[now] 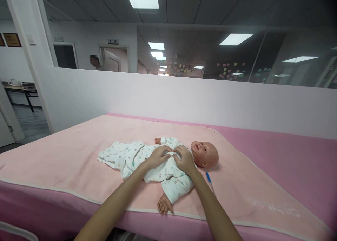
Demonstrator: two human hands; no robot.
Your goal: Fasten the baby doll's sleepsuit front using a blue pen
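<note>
A baby doll (205, 154) lies on its back, head to the right, dressed in a white patterned baby garment (164, 170). Over the doll's chest, my left hand (158, 156) is closed, its fingertips pinching the front of the garment. My right hand (185, 159) faces it from the head side, thumb and fingers also closed on the cloth. A narrow white strip, perhaps a tie, shows between the fingertips; its exact form is too small to tell. One doll hand (165, 203) sticks out of the near sleeve, palm down toward the bed edge.
Beside my right forearm lies a blue-capped pen (209, 177). A peach cloth (65, 153) covers much of the pink padded surface (295, 153). Behind stands a low white wall (184, 97) with glass above. A person (96, 62) is beyond it at the left.
</note>
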